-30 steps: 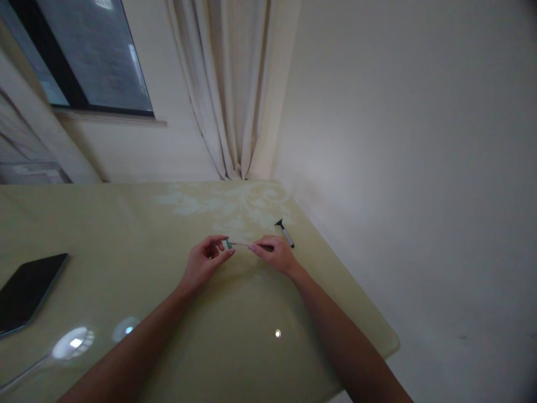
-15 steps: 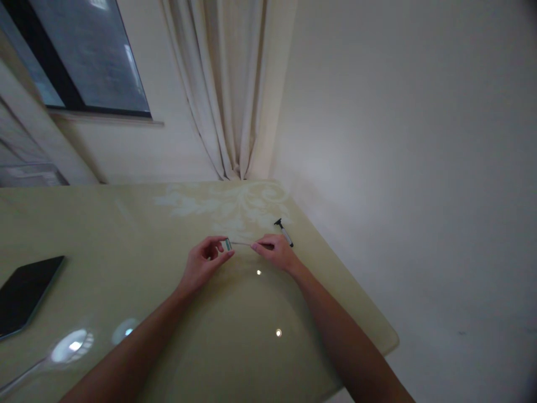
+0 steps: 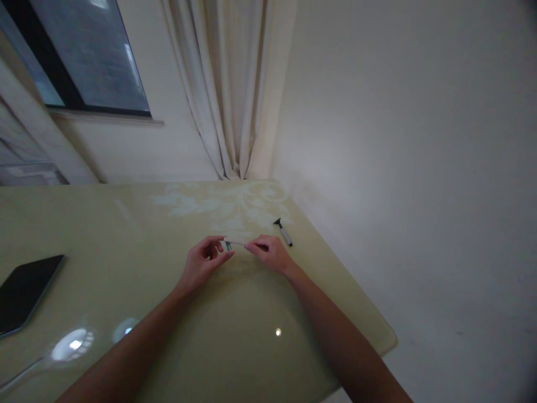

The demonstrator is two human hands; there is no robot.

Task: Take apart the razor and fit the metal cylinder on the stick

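Between the thumb and fingertips of my left hand [image 3: 205,258] is a small flat piece with a blue-green face [image 3: 228,246], held on edge. My right hand [image 3: 268,253] pinches a thin pale stick [image 3: 237,242]. The far end of that stick lies against or just over the top of the small piece; which of the two I cannot tell. Both hands are above the glossy table, close together. Just beyond my right hand, a razor [image 3: 285,235] with a black head and grey handle lies on the tabletop.
The pale green table [image 3: 226,336] has a white leaf pattern near its far edge. A dark tablet-like device [image 3: 29,291] lies at the left. Light reflections show on the surface. A curtain [image 3: 230,112], a window [image 3: 96,56] and a plain wall [image 3: 398,140] stand behind.
My right hand has moved slightly left, bringing the stick over the top of the small piece. My left hand has hardly moved.
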